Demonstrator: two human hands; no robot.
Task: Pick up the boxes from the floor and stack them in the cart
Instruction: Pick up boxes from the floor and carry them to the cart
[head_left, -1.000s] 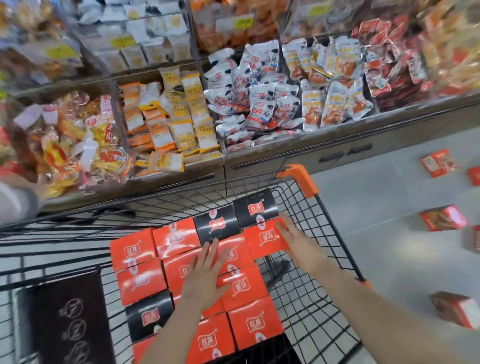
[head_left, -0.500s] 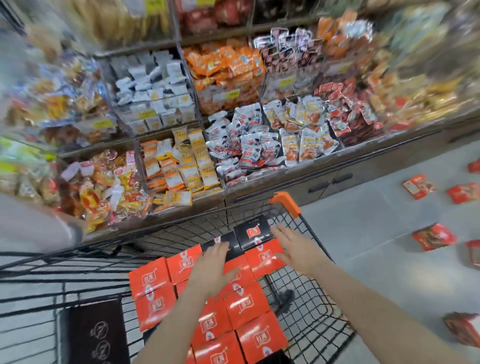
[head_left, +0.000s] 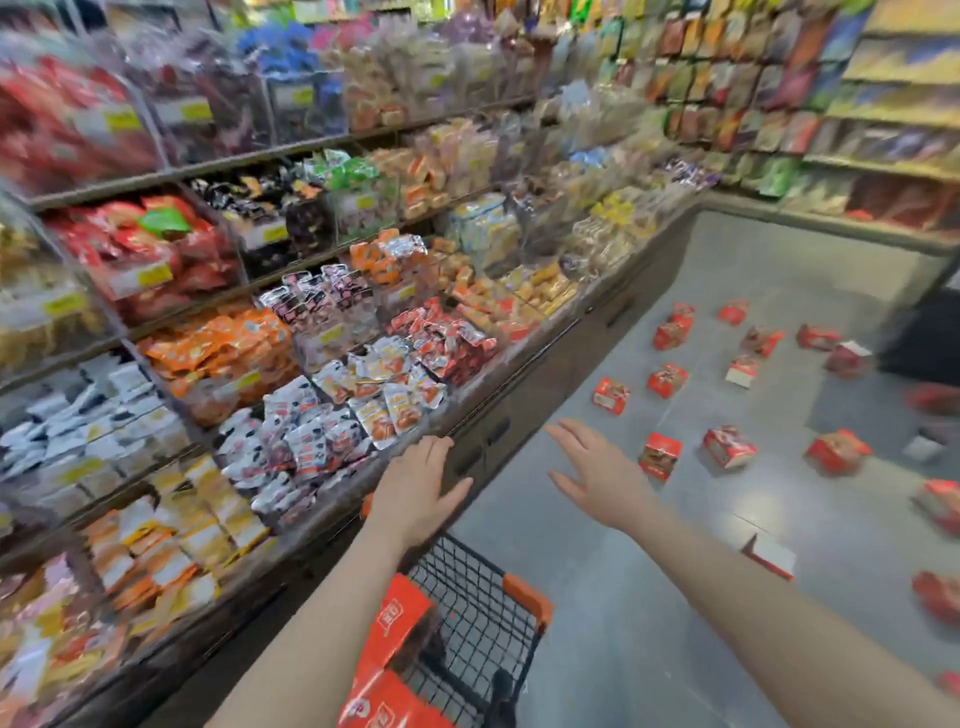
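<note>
Both hands empty, fingers spread. Nearest floor box (head_left: 660, 456) lies at 2 o'clock of right hand (head_left: 597, 470); left hand (head_left: 421, 488) farther, over cart (head_left: 483, 597).

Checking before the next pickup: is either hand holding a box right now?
No. The left hand and right hand are both open and empty.

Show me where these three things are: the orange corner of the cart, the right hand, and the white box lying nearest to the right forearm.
orange cart corner (head_left: 525, 600): head view, on the plastic cap.
right hand (head_left: 602, 475): head view, middle of its back.
white box (head_left: 771, 556): head view, on its white top face.
</note>
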